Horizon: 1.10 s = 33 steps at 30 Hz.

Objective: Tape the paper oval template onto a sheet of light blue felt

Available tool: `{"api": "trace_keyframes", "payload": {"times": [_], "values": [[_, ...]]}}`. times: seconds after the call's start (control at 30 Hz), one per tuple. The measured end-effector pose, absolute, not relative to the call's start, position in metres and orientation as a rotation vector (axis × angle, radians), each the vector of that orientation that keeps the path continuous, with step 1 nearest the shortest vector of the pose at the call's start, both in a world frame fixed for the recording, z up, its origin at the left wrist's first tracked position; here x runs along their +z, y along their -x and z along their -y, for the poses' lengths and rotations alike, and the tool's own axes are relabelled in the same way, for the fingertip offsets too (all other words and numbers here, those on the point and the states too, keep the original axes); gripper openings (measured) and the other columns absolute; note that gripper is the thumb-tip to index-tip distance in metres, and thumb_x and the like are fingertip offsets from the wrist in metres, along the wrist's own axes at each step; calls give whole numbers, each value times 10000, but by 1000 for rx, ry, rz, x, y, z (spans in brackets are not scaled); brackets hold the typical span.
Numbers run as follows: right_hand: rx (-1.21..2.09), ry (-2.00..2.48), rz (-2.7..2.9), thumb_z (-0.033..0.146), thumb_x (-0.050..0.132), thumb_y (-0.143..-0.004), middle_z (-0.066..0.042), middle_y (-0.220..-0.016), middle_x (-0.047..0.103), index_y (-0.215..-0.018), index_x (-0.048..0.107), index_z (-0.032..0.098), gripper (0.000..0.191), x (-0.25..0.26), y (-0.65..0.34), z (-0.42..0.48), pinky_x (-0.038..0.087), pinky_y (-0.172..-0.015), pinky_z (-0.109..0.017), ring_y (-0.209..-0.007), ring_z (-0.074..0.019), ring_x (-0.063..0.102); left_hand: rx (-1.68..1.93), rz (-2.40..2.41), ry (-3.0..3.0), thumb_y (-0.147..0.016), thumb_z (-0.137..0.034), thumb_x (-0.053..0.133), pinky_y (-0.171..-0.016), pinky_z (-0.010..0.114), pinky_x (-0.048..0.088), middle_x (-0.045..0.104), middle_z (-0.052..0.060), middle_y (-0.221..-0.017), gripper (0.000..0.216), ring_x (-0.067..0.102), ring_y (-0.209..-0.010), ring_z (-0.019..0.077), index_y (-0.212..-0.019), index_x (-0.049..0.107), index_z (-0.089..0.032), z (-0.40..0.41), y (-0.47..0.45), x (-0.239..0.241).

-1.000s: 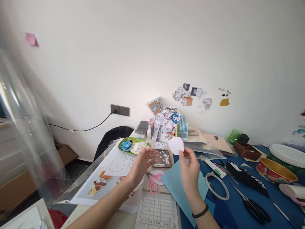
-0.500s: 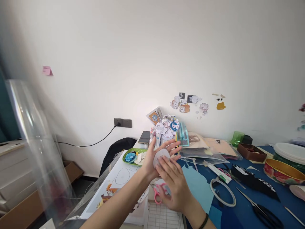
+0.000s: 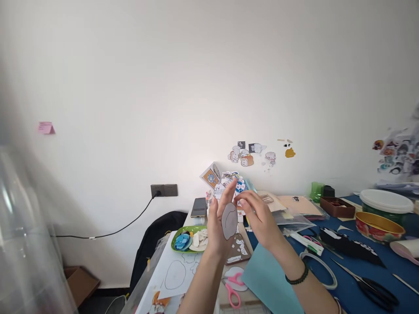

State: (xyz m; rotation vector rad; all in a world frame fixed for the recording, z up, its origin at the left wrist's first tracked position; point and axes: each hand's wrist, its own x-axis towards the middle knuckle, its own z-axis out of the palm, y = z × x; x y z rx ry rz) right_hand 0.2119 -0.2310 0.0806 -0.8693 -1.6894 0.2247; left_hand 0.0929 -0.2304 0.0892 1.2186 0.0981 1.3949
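Note:
My left hand (image 3: 218, 224) is raised upright over the table with its fingers stretched out, and a white paper cut-out (image 3: 229, 220) lies flat against its palm. My right hand (image 3: 258, 218) is level with it on the right, fingertips curled and pinching at the cut-out's top edge. A black bead bracelet (image 3: 297, 278) is on my right wrist. Below the hands lie a light blue paper sheet (image 3: 268, 279) and pink scissors (image 3: 233, 293).
A green plate (image 3: 188, 239) of paper scraps and a phone (image 3: 198, 207) sit behind the hands. Black scissors (image 3: 376, 290), a white tape ring (image 3: 322, 270), bowls (image 3: 379, 226) and a brown box (image 3: 337, 206) crowd the blue table (image 3: 353, 283) on the right. A clear plastic roll (image 3: 22, 244) stands at left.
Both hands have risen from table level. The cut-out went from my right fingers onto my left palm, and my right hand now pinches its top. The view tilted upward.

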Motion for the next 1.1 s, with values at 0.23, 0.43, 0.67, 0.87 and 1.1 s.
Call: {"api": "trace_keyframes", "payload": {"times": [0.23,0.43,0.67,0.87,1.1], "values": [[118,815,1780,256,513,-901,-22,-864,578,-772,505,225,134,88,-201,233,461,-724,-294,-846,-174,554,1405,-117,-1242,-946,-519,177,-1158,355,176,369,-2,-1494,570,188,-1425,206,-1311,521,-248,224,-82,93],[-156,806,1860,207,545,-882,-30,-864,591,-736,506,235,154,99,-223,261,462,-753,-347,-889,-203,560,1312,-73,-1209,-918,-563,249,-1137,408,224,378,25,-1488,580,220,-1410,255,-1312,516,-232,222,-95,92],[176,773,1780,207,569,-874,8,-903,581,-790,492,257,124,111,-264,283,470,-746,-277,-886,-156,575,1156,41,-910,-911,-581,285,-1108,453,259,429,120,-1445,621,296,-1379,285,-1296,512,-149,222,-88,101],[208,950,2042,315,575,-872,9,-1196,530,-770,529,270,121,114,-279,283,446,-909,-325,-1168,-195,484,815,-95,-773,-918,-566,323,-1011,387,359,551,179,-1303,598,461,-1254,279,-1200,567,-99,215,-91,96],[-36,1164,2032,363,559,-861,28,-1410,401,-772,562,268,131,107,-251,257,389,-975,-510,-1336,-283,302,607,-118,-679,-875,-627,360,-685,314,467,686,109,-847,586,660,-724,219,-912,641,-114,224,-105,90]]}}
